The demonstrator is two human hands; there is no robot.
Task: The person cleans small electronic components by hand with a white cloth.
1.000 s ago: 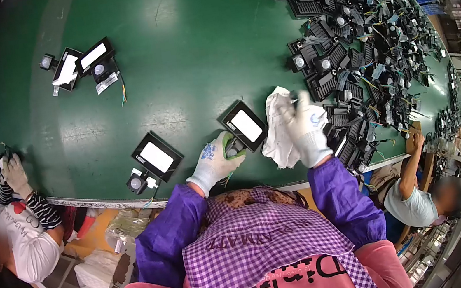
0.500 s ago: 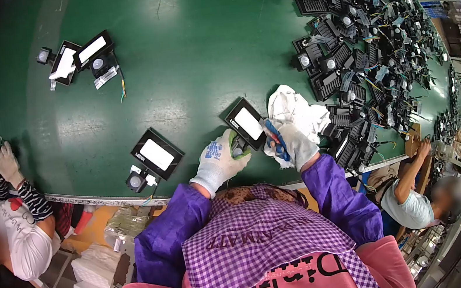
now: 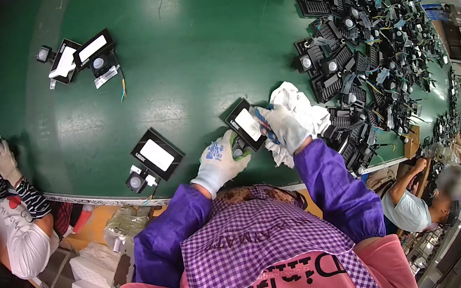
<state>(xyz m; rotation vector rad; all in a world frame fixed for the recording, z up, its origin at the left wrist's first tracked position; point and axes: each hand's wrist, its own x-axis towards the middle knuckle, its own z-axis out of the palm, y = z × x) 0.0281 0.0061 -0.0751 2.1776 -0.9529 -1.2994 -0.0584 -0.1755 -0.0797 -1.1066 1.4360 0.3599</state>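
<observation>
Gripping the black floodlight [image 3: 245,124] from its near, lower corner with the gloved left hand [image 3: 218,160], fingers curled shut around the small sensor block hanging off that corner. Lying just up and to the right of that grip, touching it, with the white panel facing up and the long axis tilting from lower right to upper left, away from the body. Pressing in from the opposite side with the gloved right hand [image 3: 282,128], closed on a thin blue-and-red tool [image 3: 264,124] whose tip is resting at the lamp's right edge; impossible to tell from this view what kind of tool it is. Bunching under and beyond the right hand, a white cloth [image 3: 299,105], touching the glove and lying just right of the lamp. Sitting equally close on both sides, then: left hand holding from below, right hand working at the right edge, lamp between the two. Resting to the left of the left grip, near but apart, a second floodlight [image 3: 156,154], face up on the green table [image 3: 182,50]. Piling up well beyond the right hand, a heap of black lamp housings [image 3: 363,37] with loose wires. Reaching onto the table at the far left, another person's gloved hand [image 3: 4,161].
</observation>
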